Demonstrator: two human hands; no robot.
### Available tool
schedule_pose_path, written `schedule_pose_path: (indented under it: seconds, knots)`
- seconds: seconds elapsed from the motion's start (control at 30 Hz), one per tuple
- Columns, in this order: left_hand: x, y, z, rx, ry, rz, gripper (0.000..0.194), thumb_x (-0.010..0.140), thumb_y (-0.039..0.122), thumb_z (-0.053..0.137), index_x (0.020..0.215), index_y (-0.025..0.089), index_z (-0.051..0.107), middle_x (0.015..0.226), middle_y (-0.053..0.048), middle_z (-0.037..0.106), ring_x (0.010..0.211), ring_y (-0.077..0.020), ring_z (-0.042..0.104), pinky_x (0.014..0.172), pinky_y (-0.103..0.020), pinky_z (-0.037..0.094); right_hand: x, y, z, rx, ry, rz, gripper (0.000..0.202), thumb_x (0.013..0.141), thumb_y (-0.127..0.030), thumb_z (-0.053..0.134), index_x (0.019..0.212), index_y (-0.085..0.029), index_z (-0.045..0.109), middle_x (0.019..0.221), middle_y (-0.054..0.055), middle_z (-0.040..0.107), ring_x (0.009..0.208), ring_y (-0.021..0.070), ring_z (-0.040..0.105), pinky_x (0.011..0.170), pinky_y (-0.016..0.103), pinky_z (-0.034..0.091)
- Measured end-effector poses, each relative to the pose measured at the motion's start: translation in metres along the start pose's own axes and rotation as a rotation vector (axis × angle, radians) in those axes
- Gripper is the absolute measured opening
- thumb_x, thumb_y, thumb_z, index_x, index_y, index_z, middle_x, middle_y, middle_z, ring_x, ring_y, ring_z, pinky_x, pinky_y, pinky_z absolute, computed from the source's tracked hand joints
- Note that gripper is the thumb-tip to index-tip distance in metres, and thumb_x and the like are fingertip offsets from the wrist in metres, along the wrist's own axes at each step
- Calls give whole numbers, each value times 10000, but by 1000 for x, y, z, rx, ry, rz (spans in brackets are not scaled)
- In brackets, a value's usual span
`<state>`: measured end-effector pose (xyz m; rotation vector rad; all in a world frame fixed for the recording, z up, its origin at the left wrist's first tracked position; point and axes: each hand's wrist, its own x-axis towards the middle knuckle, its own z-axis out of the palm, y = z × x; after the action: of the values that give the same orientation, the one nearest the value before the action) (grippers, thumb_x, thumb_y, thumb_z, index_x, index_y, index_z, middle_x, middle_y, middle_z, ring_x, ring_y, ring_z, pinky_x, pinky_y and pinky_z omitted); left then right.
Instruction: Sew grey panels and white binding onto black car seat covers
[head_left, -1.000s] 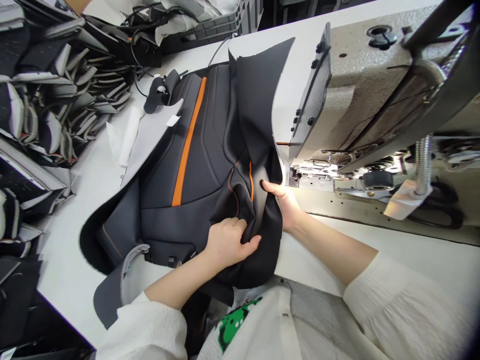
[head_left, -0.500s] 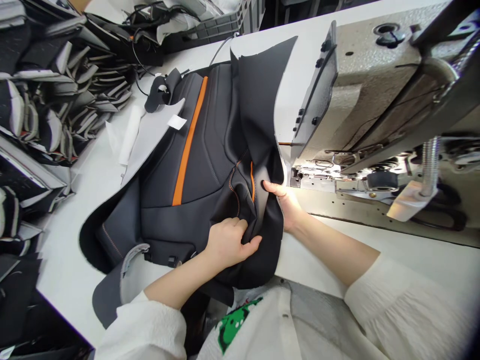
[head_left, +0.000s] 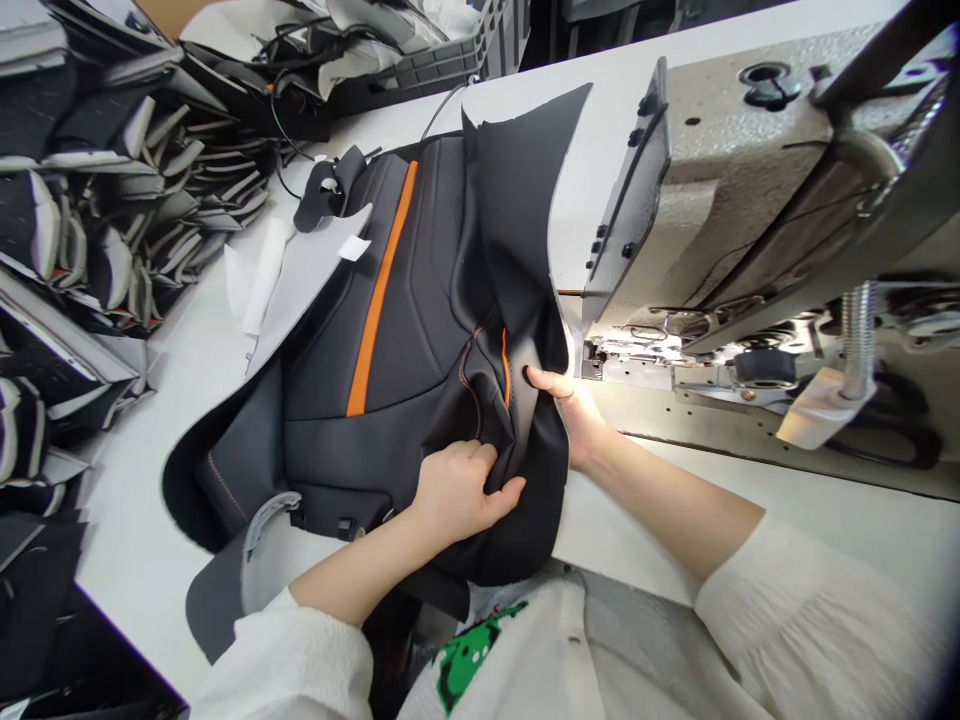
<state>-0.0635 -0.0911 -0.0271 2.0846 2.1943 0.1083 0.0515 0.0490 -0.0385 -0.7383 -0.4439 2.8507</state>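
Note:
A black seat cover (head_left: pixel 337 450) with an orange stripe and orange stitching lies spread over the white table. My left hand (head_left: pixel 459 488) is closed on a bunched fold of it, with the thumb stretched to the right and the fingertips hidden in the material. At the cover's right edge, my right hand (head_left: pixel 574 410) grips the border, its thumb on top and its other fingers out of sight underneath. Just beyond that edge, close to my right hand, is the lit needle area of a sewing machine (head_left: pixel 592 352).
The machine's large beige arm (head_left: pixel 705 200) fills the right side, with a small lamp (head_left: pixel 821 405) on a bendable neck. Stacked dark and grey cut pieces (head_left: pixel 150 190) crowd the left. A grey plastic crate (head_left: pixel 450 62) stands at the back. White table (head_left: pixel 135 550) shows at the left.
Both hands keep the same hold on the seat cover. The whole view has shifted very slightly; nothing else has visibly moved.

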Motion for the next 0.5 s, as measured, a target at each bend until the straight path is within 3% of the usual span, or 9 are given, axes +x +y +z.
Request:
schedule_pose_path:
  seconds: [0.33,0.43,0.5]
  knots:
    - [1,-4,-2,-90,-80,43,372,916,338,297,764,151,580,733,-93,622,692,-216,585,598,-308,419,-1,2,0,-112,84,-74,236,754,-380,628,877,-181,661,782,69,699,830,276,662,834,432,541]
    - [-17,-14,-10,-382,-135,6,403,921,359,291,728,146,573,740,-95,617,710,-214,578,667,-330,448,-8,6,-1,-254,-22,-146,321,699,-356,728,958,-183,648,845,64,701,852,263,659,814,398,544]
    - [-39,-26,-21,-779,-199,-162,399,923,402,349,749,138,591,778,-84,627,755,-208,588,704,-329,472,-10,8,-3,-360,-215,-188,471,659,-415,785,1044,-197,623,991,70,681,953,259,634,860,386,518]
